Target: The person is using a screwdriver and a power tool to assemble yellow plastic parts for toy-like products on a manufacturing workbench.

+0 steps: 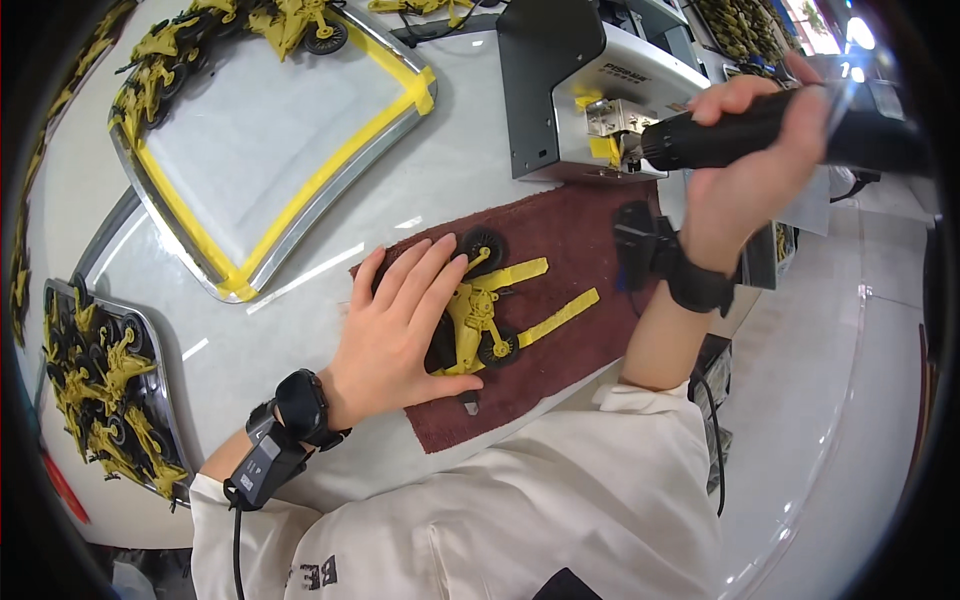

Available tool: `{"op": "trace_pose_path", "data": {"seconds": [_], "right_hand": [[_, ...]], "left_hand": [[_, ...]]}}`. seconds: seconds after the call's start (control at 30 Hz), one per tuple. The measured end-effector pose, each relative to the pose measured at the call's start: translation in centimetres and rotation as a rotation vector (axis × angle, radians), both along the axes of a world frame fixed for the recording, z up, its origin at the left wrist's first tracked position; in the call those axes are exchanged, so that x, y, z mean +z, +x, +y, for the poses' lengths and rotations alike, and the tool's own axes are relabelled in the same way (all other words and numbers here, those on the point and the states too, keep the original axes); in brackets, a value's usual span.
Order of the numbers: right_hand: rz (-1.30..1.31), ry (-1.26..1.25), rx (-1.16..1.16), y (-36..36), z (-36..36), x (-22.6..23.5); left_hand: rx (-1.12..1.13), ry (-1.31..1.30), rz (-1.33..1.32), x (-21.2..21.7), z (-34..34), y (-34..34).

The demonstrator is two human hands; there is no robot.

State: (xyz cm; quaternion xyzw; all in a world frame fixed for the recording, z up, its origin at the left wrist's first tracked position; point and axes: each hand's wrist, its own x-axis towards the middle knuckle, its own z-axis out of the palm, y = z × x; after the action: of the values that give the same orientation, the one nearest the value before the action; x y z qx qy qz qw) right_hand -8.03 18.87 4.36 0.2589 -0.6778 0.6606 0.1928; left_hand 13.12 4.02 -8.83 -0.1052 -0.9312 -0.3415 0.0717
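Note:
A yellow toy motorcycle with black wheels lies on a maroon cloth. My left hand spans it from above, fingers stretched toward the upper wheel and thumb along the lower end, holding it against the cloth; the palm hides part of it. Two strips of yellow tape lie to its right. At the upper right, my right hand is wrapped round a black electric screwdriver. The tool points left, its tip beside the metal outlet of a screw feeder.
The maroon cloth lies on a white table. A metal tray edged with yellow tape, holding several yellow motorcycles, stands at the upper left. Another tray of motorcycles is at the far left. The screw feeder's box stands behind the cloth.

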Motion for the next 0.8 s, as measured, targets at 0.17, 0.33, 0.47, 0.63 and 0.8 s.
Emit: {"op": "trace_pose_path", "data": {"seconds": [0.17, 0.33, 0.47, 0.63, 0.8], "right_hand": [[-0.249, -0.067, 0.172, 3.2, 1.9, -0.6], [-0.175, -0.305, 0.588, 14.0, 4.6, -3.2], [-0.034, -0.227, 0.787, 16.7, 2.9, -5.4], [0.041, -0.203, 0.761, 17.6, 2.0, -5.9], [0.032, -0.191, 0.719, 18.0, 1.5, -6.1]], "left_hand": [[0.0, -0.001, 0.018, 0.0, -0.4, 0.1], [-0.06, 0.001, 0.029, 0.5, -0.5, 0.3], [-0.043, 0.003, 0.062, -0.5, -0.9, 0.4], [-0.041, 0.044, 0.065, -1.0, -0.9, 0.6], [-0.019, 0.055, 0.069, -1.4, -0.9, 1.0]]}}
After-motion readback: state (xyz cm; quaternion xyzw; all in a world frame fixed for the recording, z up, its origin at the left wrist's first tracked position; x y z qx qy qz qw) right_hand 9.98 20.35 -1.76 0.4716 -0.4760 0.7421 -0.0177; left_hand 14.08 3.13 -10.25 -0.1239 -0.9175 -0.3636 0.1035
